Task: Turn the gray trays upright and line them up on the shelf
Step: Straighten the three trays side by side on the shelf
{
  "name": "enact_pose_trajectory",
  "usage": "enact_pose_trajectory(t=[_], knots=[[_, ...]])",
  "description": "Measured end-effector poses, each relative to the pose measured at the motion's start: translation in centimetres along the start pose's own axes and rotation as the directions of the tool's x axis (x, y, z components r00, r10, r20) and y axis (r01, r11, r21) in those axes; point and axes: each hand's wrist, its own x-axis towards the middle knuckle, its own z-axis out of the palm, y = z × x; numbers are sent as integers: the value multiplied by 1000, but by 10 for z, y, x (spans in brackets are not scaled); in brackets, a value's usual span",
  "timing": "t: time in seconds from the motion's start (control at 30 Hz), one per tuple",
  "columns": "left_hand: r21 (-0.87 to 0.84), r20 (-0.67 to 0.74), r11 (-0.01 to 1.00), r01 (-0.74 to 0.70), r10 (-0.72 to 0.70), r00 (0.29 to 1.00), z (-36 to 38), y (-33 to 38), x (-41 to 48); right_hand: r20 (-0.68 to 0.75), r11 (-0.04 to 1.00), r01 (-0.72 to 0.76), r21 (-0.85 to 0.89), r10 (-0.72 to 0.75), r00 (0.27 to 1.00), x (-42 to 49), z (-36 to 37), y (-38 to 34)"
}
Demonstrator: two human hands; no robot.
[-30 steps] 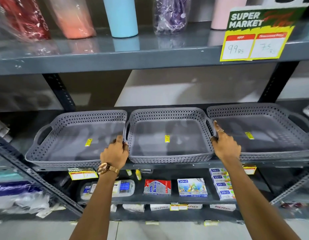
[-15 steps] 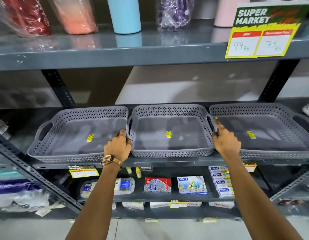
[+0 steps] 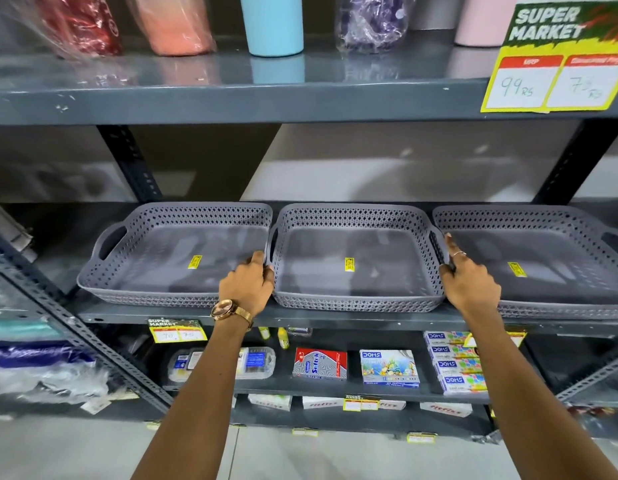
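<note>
The middle tray (image 3: 356, 265) now sits further back on the shelf (image 3: 335, 318), left hand (image 3: 246, 285) gripping its left rim, right hand (image 3: 470, 285) pressing straight-fingered at its right; aligning step, probably needing a squaring nudge next.

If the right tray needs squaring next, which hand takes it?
Right. The right hand sits at the seam between the middle tray and the right tray. The left hand grips the middle tray's far left rim, a whole tray away.
</note>
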Motion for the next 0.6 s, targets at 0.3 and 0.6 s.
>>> enact_pose_trajectory(t=[0.3,0.6], knots=[[-3,-20,1000,30,-30,999,3,3,-7,-38,999,33,13,-32,999,-1,0,3],[-16,-38,997,72,-73,997,4,8,-10,-25,999,31,8,-31,999,7,2,3]])
